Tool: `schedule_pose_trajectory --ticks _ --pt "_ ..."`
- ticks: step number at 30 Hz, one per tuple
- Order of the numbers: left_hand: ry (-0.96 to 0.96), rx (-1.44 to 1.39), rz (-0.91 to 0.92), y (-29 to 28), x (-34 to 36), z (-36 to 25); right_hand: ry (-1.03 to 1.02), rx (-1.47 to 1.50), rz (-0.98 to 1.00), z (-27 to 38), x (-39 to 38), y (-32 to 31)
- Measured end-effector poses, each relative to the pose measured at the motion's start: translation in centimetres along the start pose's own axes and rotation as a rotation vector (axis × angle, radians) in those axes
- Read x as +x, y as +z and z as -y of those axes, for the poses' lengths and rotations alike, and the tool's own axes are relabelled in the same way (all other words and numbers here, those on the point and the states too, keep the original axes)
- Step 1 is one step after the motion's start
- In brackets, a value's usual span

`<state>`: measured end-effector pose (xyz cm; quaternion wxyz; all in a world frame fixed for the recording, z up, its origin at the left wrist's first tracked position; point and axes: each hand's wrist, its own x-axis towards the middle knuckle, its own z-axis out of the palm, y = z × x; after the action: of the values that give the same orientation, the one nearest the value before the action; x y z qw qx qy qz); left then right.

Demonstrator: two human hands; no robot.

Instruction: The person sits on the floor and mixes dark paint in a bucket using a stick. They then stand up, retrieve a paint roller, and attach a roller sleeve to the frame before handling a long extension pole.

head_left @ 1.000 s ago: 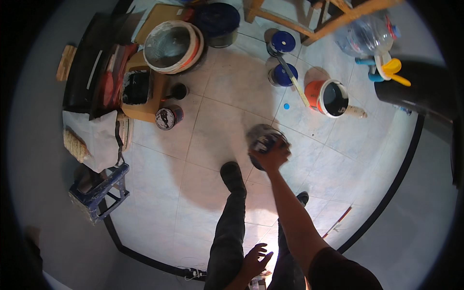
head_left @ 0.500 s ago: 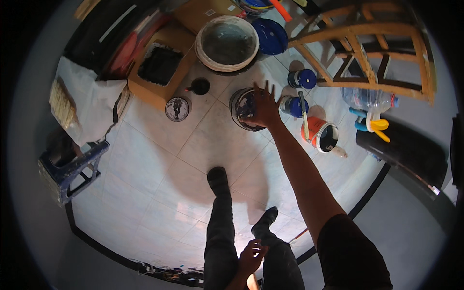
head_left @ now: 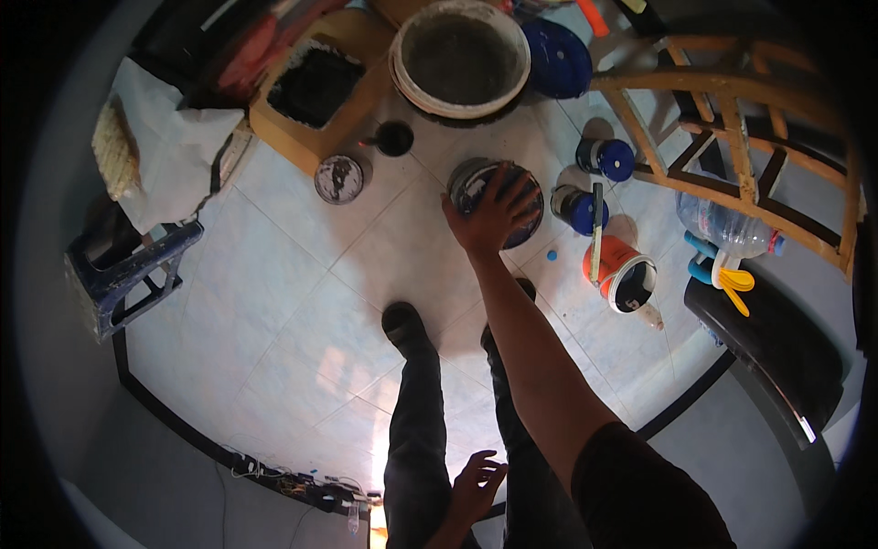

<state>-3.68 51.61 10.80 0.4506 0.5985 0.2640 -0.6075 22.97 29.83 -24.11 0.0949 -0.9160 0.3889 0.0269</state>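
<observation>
Right hand [head_left: 494,215] lay spread, fingers splayed, gripping a dark paint can [head_left: 489,197] from above over the tiled floor [head_left: 302,302], apparently mid-carry, while left hand [head_left: 476,485] hung loosely open, empty, by the legs.

Pale square floor tiles [head_left: 302,274] with thin grout lines cover the room, edged by a dark border strip [head_left: 174,416] near the grey wall [head_left: 137,476]. A wooden frame [head_left: 732,137] stands far right, and a blue stool [head_left: 123,274] at left. Bright light glares off the near tiles.
</observation>
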Motion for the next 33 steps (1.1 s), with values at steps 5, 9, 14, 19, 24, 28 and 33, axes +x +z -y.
schedule_pose_trajectory --ticks 5,9,14,19,24,28,33 --pt "-0.018 -0.098 0.016 4.4 1.0 1.2 -0.026 -0.007 -0.024 0.4 0.2 0.3" --pt "-0.061 0.004 0.01 6.0 1.5 3.2 0.01 -0.067 0.047 0.4 0.1 -0.1" --pt "-0.08 -0.019 0.007 7.3 2.0 4.1 -0.01 -0.056 0.04 0.2 0.2 -0.4" --pt "-0.156 0.0 0.019 8.7 2.0 5.8 -0.332 -0.071 0.041 -3.9 2.6 -1.9" --pt "-0.079 -0.092 -0.056 9.2 1.7 10.6 -0.735 -0.124 0.289 -9.5 7.8 -6.2" --pt "-0.003 -0.049 -0.108 9.0 1.8 11.2 -0.897 -0.256 0.374 -11.6 7.7 -9.7" --pt "0.046 0.046 -0.117 8.0 0.7 9.6 -0.852 -0.221 0.395 -14.3 -1.7 -12.4"
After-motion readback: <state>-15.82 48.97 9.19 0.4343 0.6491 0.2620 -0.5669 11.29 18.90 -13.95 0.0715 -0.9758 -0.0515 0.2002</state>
